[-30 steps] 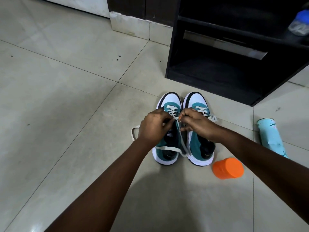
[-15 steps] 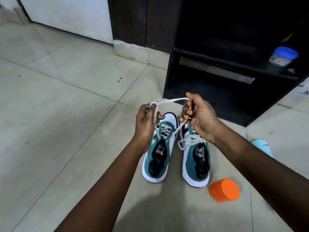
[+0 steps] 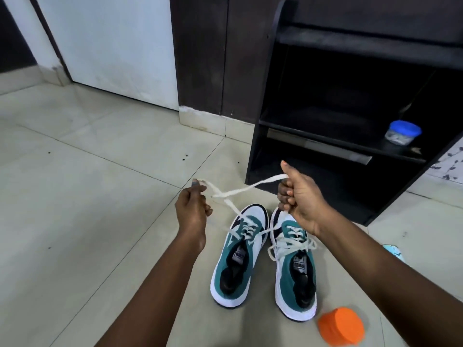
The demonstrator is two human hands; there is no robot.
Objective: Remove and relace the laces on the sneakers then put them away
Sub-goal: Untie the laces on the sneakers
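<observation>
My left hand (image 3: 191, 211) and right hand (image 3: 299, 196) each grip an end of the flat white lace (image 3: 240, 192), crossed above the left teal-and-white sneaker (image 3: 238, 256). The right matching sneaker (image 3: 295, 271) stands just beside it on the tiled floor (image 3: 75, 209), laced.

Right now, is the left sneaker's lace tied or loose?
Loose. The lace rises from the left sneaker, crossed once, one end in each hand: left, right.

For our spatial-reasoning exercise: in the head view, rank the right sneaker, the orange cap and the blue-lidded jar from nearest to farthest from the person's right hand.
Measured from the right hand:
1. Right sneaker, on the floor just under the hand.
2. Blue-lidded jar, on the black rack's shelf, up and right.
3. Orange cap, on the floor by that sneaker's heel, farthest.
</observation>
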